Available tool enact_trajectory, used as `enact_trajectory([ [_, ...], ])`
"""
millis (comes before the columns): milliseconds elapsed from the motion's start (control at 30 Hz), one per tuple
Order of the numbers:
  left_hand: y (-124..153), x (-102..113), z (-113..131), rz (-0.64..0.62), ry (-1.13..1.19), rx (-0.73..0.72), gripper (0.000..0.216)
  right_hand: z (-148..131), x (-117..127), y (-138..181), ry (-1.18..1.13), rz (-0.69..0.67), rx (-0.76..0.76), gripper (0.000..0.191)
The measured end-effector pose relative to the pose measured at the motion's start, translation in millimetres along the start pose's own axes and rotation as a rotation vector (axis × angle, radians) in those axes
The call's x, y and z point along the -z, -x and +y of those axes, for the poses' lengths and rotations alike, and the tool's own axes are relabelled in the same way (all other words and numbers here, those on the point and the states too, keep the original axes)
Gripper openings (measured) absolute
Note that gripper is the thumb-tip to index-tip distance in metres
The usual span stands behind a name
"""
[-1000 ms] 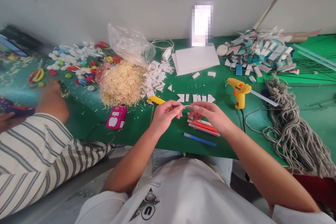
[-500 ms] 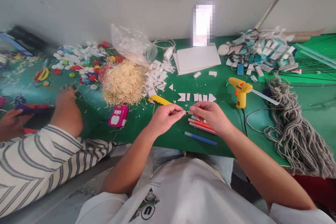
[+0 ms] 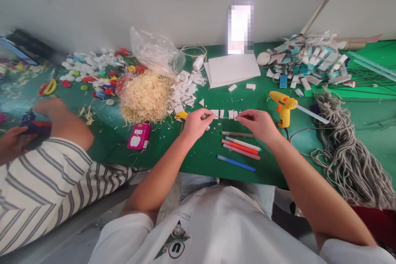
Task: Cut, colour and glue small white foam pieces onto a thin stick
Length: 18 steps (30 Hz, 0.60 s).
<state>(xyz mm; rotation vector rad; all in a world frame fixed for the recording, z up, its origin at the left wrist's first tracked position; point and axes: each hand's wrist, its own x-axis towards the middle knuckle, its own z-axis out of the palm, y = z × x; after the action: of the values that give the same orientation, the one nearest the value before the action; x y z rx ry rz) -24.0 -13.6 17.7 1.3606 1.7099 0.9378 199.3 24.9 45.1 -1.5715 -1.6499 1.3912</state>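
Thin strand [image 3: 225,118] extends roughly level between the left hand [image 3: 198,124] and the right hand [image 3: 256,124], over the middle of the green table [image 3: 198,157]. Its material cannot be determined. Left hand: thumb and index finger closed in a pinch at the strand's left end. Right hand: thumb and index finger closed in a pinch at its right end.

A row of white pieces [image 3: 231,114] lies at the strand's level in the view; contact between them cannot be confirmed. A yellow cutter [image 3: 181,115] is partly hidden behind the left hand. Nearer the body lie a gray-brown pen [image 3: 236,134], white, orange and pink pens [image 3: 241,146] grouped side by side, and, slightly apart, a blue pen [image 3: 236,163].

Left of the left hand: magenta box [image 3: 139,136], with a heap of pale shavings [image 3: 147,97] behind it and white scraps [image 3: 185,90] alongside. Right of the right hand: yellow glue gun [image 3: 284,109], fitted with a translucent stick [image 3: 312,114], then a bundle of gray cord [image 3: 349,152]. Farther back: stacked white sheets [image 3: 233,71]. Far left: another person's striped sleeve [image 3: 40,177].
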Motion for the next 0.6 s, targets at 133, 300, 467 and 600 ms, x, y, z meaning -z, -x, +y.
enact_trajectory([
  [133,-13,-4,0,0.049,-0.070,-0.012,0.012,6,15,-11,0.133,0.084,-0.007,0.015],
  [300,-19,-9,4,0.037,-0.152,-0.043,0.011,15,19,-17,0.250,0.145,0.015,0.017],
  [467,-21,-13,3,0.026,-0.212,-0.066,0.009,20,17,-20,0.339,0.170,0.032,0.032],
  [600,-22,-15,1,0.024,-0.240,-0.082,0.008,21,16,-22,0.403,0.184,0.038,0.036],
])
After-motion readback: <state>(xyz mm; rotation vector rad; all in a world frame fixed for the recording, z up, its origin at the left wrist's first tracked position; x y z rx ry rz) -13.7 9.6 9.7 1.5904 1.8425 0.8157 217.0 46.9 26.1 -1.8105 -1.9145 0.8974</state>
